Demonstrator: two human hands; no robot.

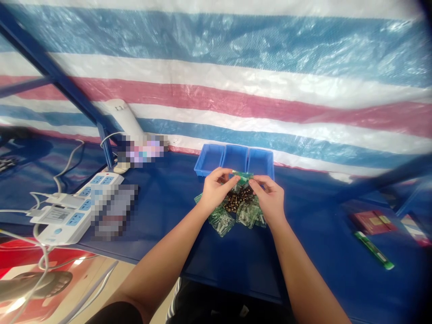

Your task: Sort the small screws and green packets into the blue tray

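1. At the centre of the frame, the small green bag (243, 177) is held between both hands, just above the pile of bags (232, 215) on the blue table (162, 198).
2. The left hand (213, 191) pinches its left end between thumb and forefinger; the right hand (272, 201) pinches its right end likewise.
3. Its long axis runs left to right across the frame, so both hands are equally near.
4. Three blue bins (235, 158) stand just behind, higher in the frame.

No writing can be read. The white power strip (72, 204) at the left of the frame bears a label too small to decipher. Nothing legible shows on the small green bag (243, 176) or the red packet (371, 222).
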